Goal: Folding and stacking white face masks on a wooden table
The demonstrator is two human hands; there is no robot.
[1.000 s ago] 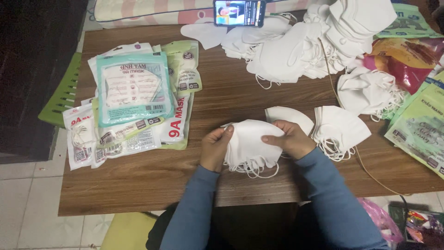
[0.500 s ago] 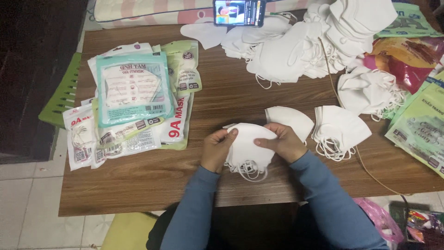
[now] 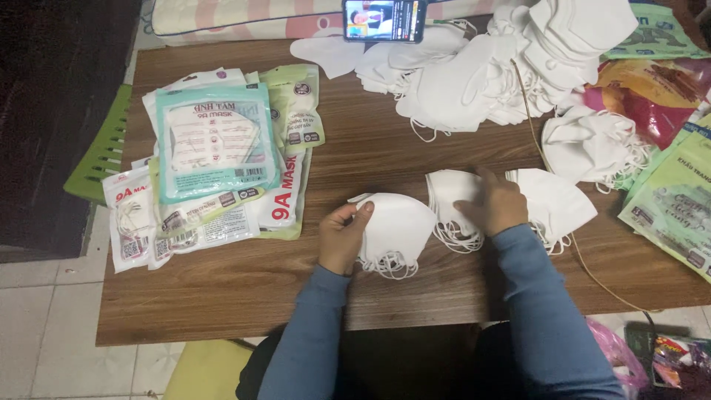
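Observation:
My left hand (image 3: pixel 344 237) pinches the left edge of a small stack of white folded face masks (image 3: pixel 400 230) lying on the wooden table (image 3: pixel 222 296), ear loops trailing toward me. My right hand (image 3: pixel 495 206) rests flat on a second stack of white masks (image 3: pixel 452 194) just to the right, fingers spread over it. A third stack of masks (image 3: pixel 559 200) lies right of that hand.
Packaged masks in teal, green and clear bags (image 3: pixel 215 155) pile at the left. A big heap of loose white masks (image 3: pixel 503 67) fills the far side, beside a phone (image 3: pixel 384 19) with a lit screen. Coloured bags (image 3: pixel 666 185) lie at the right. A green stool (image 3: pixel 100 148) stands off the table's left.
My right hand has left the stack held in front of me and moved right onto the neighbouring stack. My left hand stays on the first stack.

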